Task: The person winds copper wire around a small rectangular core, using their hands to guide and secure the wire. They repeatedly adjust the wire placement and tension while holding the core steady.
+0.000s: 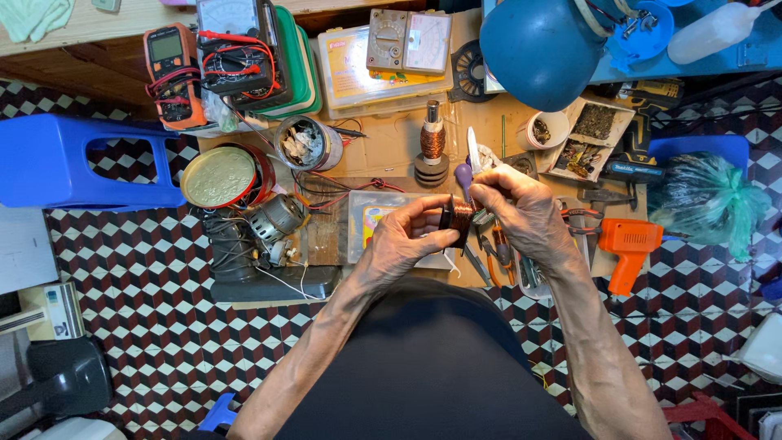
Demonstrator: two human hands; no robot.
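My left hand (403, 240) grips a small copper-wound coil (458, 217) from the left, over the near edge of a low cardboard-topped work table (391, 147). My right hand (525, 210) meets the coil from the right and holds a purple-handled tool (463, 175) whose handle sticks up above my fingers. A white blade-like piece (473, 151) stands up just beside that handle; which hand holds it is unclear. Both hands hide most of the coil.
On the table: a copper-wound armature on a stand (432, 147), a small electric motor (278, 218), a round tin lid (220, 175), an orange multimeter (171, 73), analog meters (407, 39), an orange soldering gun (627, 244). A blue stool (73, 163) left, a blue lamp shade (538, 45) above right.
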